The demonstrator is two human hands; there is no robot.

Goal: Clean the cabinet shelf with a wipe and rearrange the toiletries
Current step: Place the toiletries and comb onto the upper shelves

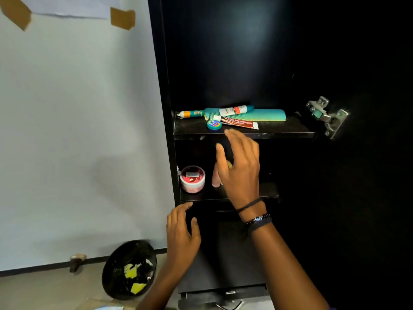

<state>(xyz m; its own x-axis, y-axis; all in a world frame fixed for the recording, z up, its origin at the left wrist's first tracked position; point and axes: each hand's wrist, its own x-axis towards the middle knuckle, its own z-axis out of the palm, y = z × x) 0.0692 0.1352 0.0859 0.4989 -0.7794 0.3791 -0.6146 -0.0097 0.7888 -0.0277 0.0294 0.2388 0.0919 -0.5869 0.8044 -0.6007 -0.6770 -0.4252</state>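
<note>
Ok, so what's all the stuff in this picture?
comb: one, teal, back of upper shelf
tubes: three, orange-green, white-orange, red-white, upper shelf, by the comb
round tin: one, teal, front of upper shelf
jar: one, red lid, lower shelf, left
bottle: one, pink, lower shelf, partly behind right grip
bin: one, black, floor, yellow scraps inside
hinge: one, silver, cabinet's right side
left grip: one, bare, open, below lower shelf
right grip: one, bare, open, in front of lower shelf, dark wristbands
</note>
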